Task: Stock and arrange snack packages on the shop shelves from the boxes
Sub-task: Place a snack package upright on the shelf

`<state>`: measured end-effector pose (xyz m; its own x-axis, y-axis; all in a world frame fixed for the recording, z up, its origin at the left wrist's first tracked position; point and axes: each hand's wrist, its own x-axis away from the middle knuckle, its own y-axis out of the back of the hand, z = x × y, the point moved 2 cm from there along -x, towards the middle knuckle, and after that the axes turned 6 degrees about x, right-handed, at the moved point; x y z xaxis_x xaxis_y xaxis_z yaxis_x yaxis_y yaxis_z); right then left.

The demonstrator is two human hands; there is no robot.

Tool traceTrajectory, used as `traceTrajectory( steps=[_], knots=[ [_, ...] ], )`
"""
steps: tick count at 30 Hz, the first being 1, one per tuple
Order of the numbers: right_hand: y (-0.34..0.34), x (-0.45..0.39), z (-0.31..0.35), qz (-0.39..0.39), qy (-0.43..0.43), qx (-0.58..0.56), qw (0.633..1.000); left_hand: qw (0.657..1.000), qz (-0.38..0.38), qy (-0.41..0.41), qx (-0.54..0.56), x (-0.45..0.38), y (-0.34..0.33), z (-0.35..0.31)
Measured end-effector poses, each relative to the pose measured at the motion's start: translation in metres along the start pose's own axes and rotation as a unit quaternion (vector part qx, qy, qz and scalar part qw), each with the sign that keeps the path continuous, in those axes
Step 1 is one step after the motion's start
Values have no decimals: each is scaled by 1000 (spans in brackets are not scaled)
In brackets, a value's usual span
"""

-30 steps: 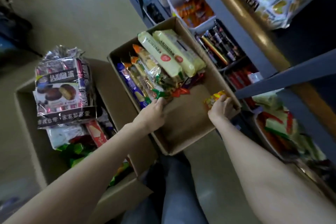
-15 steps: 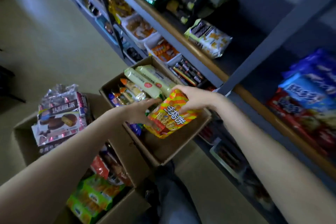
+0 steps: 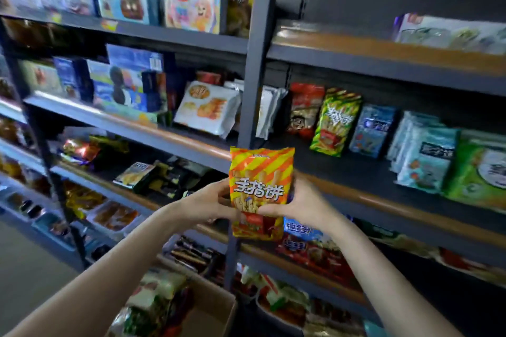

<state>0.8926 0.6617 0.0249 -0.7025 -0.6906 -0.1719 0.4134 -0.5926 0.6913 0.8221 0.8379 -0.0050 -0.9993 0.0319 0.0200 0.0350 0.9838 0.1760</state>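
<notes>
Both my hands hold the orange-and-yellow striped snack bag (image 3: 260, 191) upright before the shelf upright (image 3: 253, 63). Left hand (image 3: 204, 204) pinches its left edge; right hand (image 3: 299, 206) pinches the right. Open cardboard box (image 3: 216, 309) sits below, packets inside.

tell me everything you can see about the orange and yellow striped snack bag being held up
The striped snack bag is a glossy, plastic-looking pouch with diagonal orange and yellow stripes, large white Chinese characters across its middle, stick biscuits pictured on it and a red panel near the bottom. It looks sealed and full, held upright with its front to the camera, in the air before the shelf upright. The left hand grips its left edge and the right hand its right edge, fingers curled onto the front. It rests on no shelf.
</notes>
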Motion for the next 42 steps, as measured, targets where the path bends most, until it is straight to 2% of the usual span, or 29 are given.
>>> traceTrajectory(
  steps=[3, 5, 7, 9, 14, 19, 22, 25, 27, 29, 31, 33, 34, 36, 38, 42],
  knots=[
    [48, 5, -4, -157, -14, 18, 987, 995, -51, -65, -57, -24, -13, -31],
    [87, 2, -13, -273, -22, 14, 962, 987, -91, -98, -91, -38, -15, -45],
    [120, -9, -29, -341, -53, 44, 938, 982, -117, -101, -108, -50, -16, -52],
    [140, -27, -51, -337, -111, 72, 932, 977, -128, -97, -137, -62, -18, -56],
    [155, -74, -111, -227, -241, 21, 943, 969, -108, -76, -208, -86, -24, -59],
    [157, -113, -137, -213, -255, 20, 943, 968, -93, -61, -225, -108, -27, -45],
    [153, -116, -129, -239, -278, 128, 921, 971, -93, -63, -212, -114, -26, -36],
    [143, -94, -92, -371, -216, 223, 875, 979, -78, -69, -178, -106, -26, -23],
    [126, -82, -69, -447, -92, 227, 860, 984, -70, -63, -154, -96, -22, -11],
    [93, -77, -41, -457, 73, 207, 862, 988, -80, -39, -124, -83, -9, 16],
    [41, -74, -12, -383, 228, 196, 873, 988, -97, 25, -121, -61, 9, 56],
    [-28, -77, 3, -238, 325, 202, 893, 976, -129, 119, -131, -27, 37, 115],
    [-63, -81, 3, -159, 344, 213, 900, 963, -153, 170, -140, -7, 53, 148],
    [-136, -92, -13, -3, 331, 240, 912, 920, -209, 292, -158, 45, 83, 211],
    [-203, -105, -42, 121, 290, 255, 914, 868, -263, 395, -146, 102, 102, 264],
    [-312, -123, -97, 319, 170, 289, 886, 769, -322, 537, -132, 188, 102, 311]
  ],
)
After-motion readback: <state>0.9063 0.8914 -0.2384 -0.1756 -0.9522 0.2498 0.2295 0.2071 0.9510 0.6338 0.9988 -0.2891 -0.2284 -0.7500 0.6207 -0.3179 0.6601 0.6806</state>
